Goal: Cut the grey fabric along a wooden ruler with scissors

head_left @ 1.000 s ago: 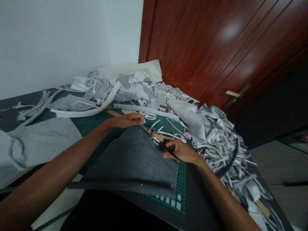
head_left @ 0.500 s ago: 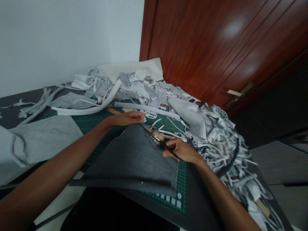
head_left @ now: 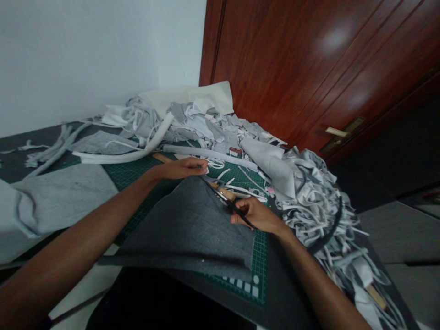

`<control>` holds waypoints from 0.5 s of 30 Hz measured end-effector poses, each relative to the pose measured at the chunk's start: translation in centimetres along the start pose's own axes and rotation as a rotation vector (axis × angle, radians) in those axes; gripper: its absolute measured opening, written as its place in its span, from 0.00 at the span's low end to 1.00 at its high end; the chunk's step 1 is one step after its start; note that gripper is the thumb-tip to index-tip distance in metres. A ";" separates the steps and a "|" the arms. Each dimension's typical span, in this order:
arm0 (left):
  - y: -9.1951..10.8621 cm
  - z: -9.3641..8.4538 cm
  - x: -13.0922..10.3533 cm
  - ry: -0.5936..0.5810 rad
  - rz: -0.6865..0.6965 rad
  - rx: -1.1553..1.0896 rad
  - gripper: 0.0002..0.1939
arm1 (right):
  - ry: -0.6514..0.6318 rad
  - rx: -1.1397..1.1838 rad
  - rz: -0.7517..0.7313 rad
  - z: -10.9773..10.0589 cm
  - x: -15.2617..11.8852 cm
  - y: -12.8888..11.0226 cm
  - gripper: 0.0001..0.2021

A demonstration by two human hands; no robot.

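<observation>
A dark grey cloth (head_left: pixel 192 220) hangs spread over the green cutting mat (head_left: pixel 259 275) and past the table's front edge. At its top corner my left hand (head_left: pixel 187 168) is closed, pinching the cloth. My right hand (head_left: pixel 256 214) is closed round the handles of black scissors (head_left: pixel 228 201). Their blades lie along the cloth's upper right edge and point toward my left hand. Just behind the blades is a wooden piece (head_left: pixel 225 192), partly hidden by them. The line between blades and cloth is too small to make out.
Grey and white scraps (head_left: pixel 309 192) are heaped along the right side and the back. A light grey cloth (head_left: pixel 75 195) lies at the left, near long white strips (head_left: pixel 120 158). Behind the table are a white wall and a brown wooden door (head_left: pixel 282 59).
The right hand and the scissor handles have shifted very slightly to the left. The left hand keeps its pinch on the cloth in nearly the same place.
</observation>
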State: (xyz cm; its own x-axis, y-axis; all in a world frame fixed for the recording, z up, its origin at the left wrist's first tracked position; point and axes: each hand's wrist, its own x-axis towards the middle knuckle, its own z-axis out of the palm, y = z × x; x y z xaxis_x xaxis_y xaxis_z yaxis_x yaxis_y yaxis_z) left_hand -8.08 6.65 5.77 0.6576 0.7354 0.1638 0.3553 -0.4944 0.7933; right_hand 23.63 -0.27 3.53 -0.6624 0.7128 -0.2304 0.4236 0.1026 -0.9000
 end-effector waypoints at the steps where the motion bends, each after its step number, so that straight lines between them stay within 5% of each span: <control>1: 0.0 0.0 0.0 0.003 -0.004 -0.004 0.28 | -0.001 0.006 0.003 0.1 0.0 0.0 0.33; 15: -0.2 -0.1 -0.1 0.003 -0.028 0.008 0.24 | -0.004 -0.004 0.002 0.0 -0.2 0.4 0.31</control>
State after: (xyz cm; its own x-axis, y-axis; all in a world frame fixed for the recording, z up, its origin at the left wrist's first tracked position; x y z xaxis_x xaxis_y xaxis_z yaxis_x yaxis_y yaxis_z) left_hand -8.28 6.73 5.71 0.6453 0.7505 0.1428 0.3795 -0.4771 0.7927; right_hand 23.95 -0.37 3.27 -0.6639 0.7104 -0.2334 0.4269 0.1038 -0.8983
